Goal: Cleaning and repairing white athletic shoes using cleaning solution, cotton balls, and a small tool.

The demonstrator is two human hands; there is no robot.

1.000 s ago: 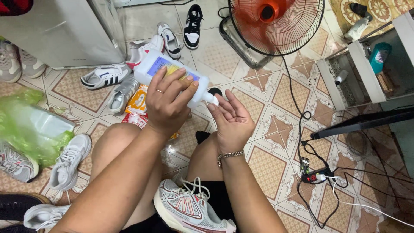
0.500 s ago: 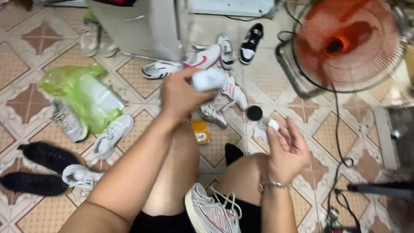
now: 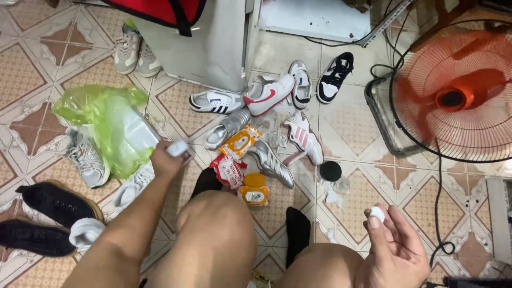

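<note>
Patterned floor tiles [image 3: 32, 69] in tan and cream spread under a scatter of shoes, with a white cabinet [image 3: 213, 48] at the top and an orange fan [image 3: 453, 96] spinning at the right. The left hand [image 3: 165, 160] reaches out over the floor beside a green plastic bag [image 3: 112, 125], its fingers wrapped around a white container [image 3: 177, 148]; only the container's end shows past the fingers, so its shape is hard to tell. The right hand [image 3: 394, 250] is raised palm-up near the right knee, fingers loosely curled, with a small white blob [image 3: 377, 214], possibly cream or a cotton wad, resting on a fingertip. Between the two hands lie orange and red wipe packets [image 3: 240, 141], a silver sneaker [image 3: 269, 162] and a small orange bottle [image 3: 254, 190]. A black round cap [image 3: 330, 170] sits on the tiles just beside a white-and-pink sneaker [image 3: 304, 136]. Black shoes [image 3: 56, 202] lie at the far left.
</note>
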